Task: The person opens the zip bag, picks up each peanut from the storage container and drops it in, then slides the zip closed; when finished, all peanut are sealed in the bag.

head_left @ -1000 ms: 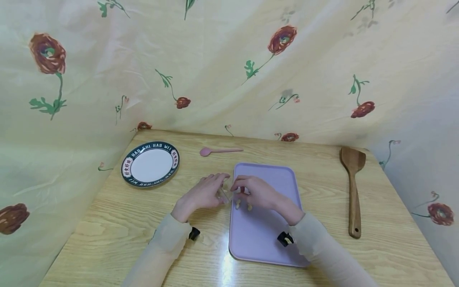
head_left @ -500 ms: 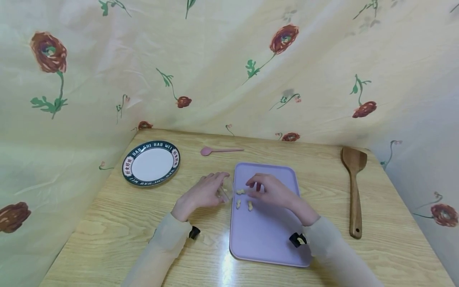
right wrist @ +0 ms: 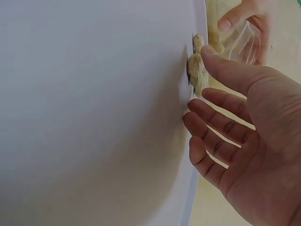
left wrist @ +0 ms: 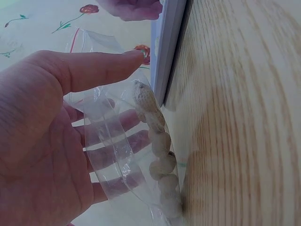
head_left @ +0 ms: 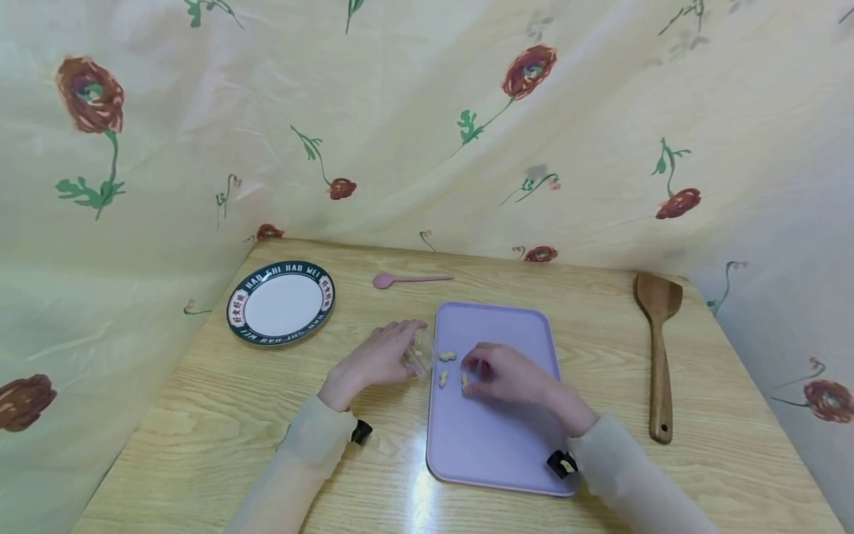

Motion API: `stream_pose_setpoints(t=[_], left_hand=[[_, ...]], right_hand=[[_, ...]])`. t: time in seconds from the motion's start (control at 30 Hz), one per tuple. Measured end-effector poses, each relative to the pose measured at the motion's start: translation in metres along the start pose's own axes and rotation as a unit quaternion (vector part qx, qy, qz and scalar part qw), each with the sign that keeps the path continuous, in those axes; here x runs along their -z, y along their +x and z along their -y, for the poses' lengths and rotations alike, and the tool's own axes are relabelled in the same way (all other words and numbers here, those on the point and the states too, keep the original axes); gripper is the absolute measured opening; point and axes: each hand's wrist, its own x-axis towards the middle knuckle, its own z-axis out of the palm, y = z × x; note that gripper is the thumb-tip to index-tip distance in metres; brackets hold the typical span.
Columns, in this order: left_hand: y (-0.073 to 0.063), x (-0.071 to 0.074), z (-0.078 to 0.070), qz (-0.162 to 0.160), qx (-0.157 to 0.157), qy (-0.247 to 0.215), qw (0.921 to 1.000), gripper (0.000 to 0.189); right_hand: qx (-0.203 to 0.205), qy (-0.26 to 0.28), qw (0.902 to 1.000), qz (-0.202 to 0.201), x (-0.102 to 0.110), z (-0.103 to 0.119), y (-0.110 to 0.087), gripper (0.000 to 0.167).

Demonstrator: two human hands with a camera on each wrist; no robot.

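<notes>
My left hand (head_left: 380, 357) holds a clear zip bag (left wrist: 113, 155) at the tray's left edge, thumb on one side and fingers behind the plastic. Several unshelled peanuts (left wrist: 160, 141) lie along the bag's lower side, close over the table. Three peanuts sit near the left rim of the purple tray (head_left: 494, 452). One peanut (head_left: 447, 356) lies crosswise, and another peanut (head_left: 443, 379) below it. Over the tray, my right hand (head_left: 510, 373) has its thumb and index fingertips at opposite ends of the third peanut (right wrist: 195, 70), the other fingers loosely bent.
A white plate (head_left: 282, 305) with a dark lettered rim stands at the back left. Behind the tray lies a pink spoon (head_left: 414, 280). A wooden spatula (head_left: 657, 334) is on the right. Flowered cloth (head_left: 400, 133) hangs along the table's back and sides.
My right hand first let go of a peanut by the tray's left rim and drew back right, then came down to the right-hand peanut. The left hand with the bag has stayed nearly still.
</notes>
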Motion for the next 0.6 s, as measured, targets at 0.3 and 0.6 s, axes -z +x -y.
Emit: stream_pose_setpoints(t=[0.3,0.6], left_hand=[[0.0007,0.0006,-0.0011,-0.003,0.001,0.005,1.0000,0.076],[0.0010,-0.0001,-0.0003,0.000,0.002,0.002,1.0000,0.075]], right_hand=[[-0.017,-0.012,0.9998,0.008,-0.0047,0.0064,-0.0004,0.034],[-0.016,-0.008,0.9998,0.009,-0.0064,0.0091,-0.0007,0.028]])
